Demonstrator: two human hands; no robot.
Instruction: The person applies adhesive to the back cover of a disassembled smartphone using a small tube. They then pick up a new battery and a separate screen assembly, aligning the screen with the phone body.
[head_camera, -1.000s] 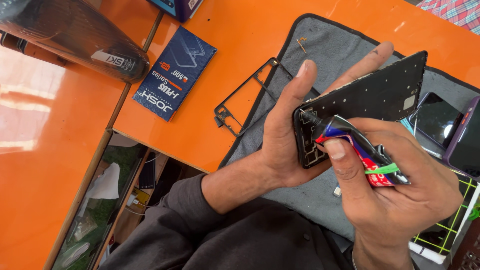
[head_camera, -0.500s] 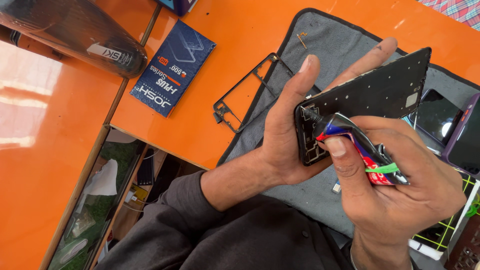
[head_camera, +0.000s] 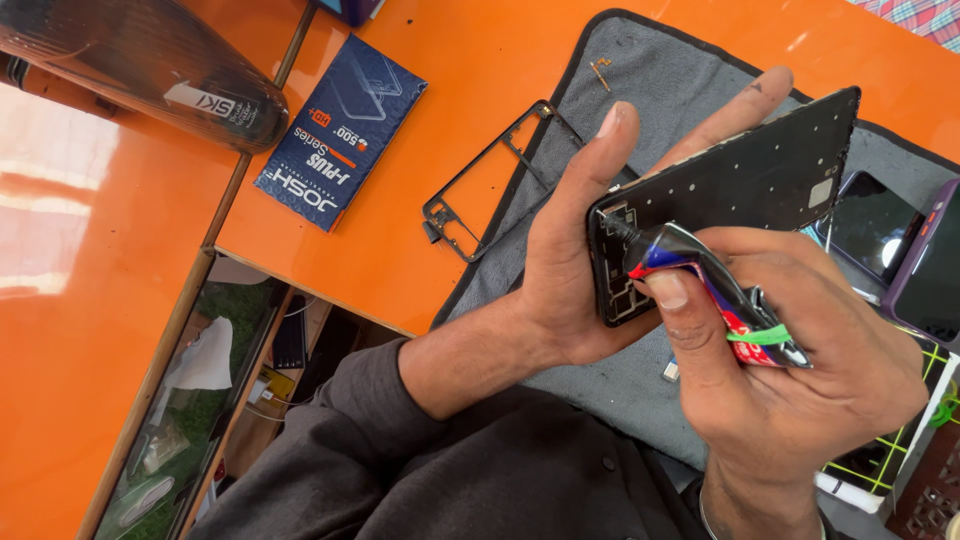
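My left hand (head_camera: 570, 260) grips a black phone body (head_camera: 745, 185), its opened back facing up, thumb along its left edge and fingers behind it. My right hand (head_camera: 800, 380) squeezes a crumpled red, blue and black glue tube (head_camera: 720, 290). The tube's thin black nozzle touches the upper left corner of the phone body. Both hands hover above a grey work mat (head_camera: 650, 100) on the orange table (head_camera: 450, 40).
A black phone frame (head_camera: 480, 185) lies on the mat's left edge. A blue flat packet (head_camera: 340, 130) and a dark cylinder-shaped object (head_camera: 140, 70) lie at upper left. Two phones (head_camera: 900, 250) rest at right. A glass-topped shelf (head_camera: 200, 390) opens below the table edge.
The view has shifted slightly; the hands, the phone body and the tube keep the same pose, nozzle still at the corner.
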